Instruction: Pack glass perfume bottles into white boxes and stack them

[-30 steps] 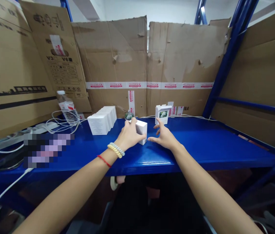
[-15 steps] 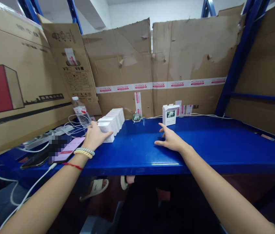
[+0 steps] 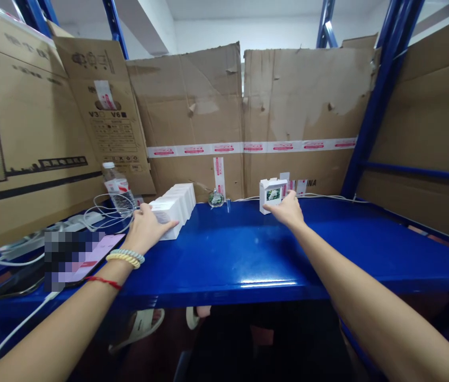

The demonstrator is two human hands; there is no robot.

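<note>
A row of several white boxes (image 3: pixel 180 204) stands on the blue table (image 3: pixel 224 254), left of the middle. My left hand (image 3: pixel 148 225) is closed round the nearest box of that row, thumb on its front side. At the right, a single white box (image 3: pixel 272 196) with a green and white picture stands upright near the back. My right hand (image 3: pixel 290 209) grips its right side, with the thumb low on the front and the fingers behind the right edge. Between row and single box sit a round clear ornament (image 3: pixel 216 198) and a small clear cylinder (image 3: pixel 228 205).
A water bottle (image 3: pixel 117 188) and a coiled white cable (image 3: pixel 103 212) are left of the row. Two phones, one with a pink screen (image 3: pixel 93 257), lie at the left front. Cardboard panels (image 3: pixel 192 116) and blue posts (image 3: pixel 383 101) enclose the back and sides.
My right hand has moved up and forward to the single box and closed on it. My left hand stays on the row's nearest box. The view has shifted slightly.
</note>
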